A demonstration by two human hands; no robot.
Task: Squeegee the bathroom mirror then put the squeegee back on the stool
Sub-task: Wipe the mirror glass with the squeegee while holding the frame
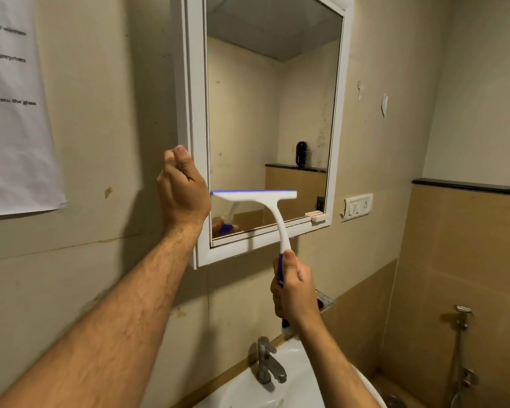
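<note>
Here the right hand (pixel 293 293) grasps the white, blue-handled squeegee (pixel 258 201), blade flat on the lower mirror (pixel 271 98); the left hand (pixel 181 188), fingers curled, steadies the mirror's frame.

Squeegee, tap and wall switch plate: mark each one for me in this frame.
squeegee (pixel 255 196): head view, on the white head just under the blue blade.
tap (pixel 267 363): head view, on the metal body above the basin.
wall switch plate (pixel 357 207): head view, on the middle of its white face.
</note>
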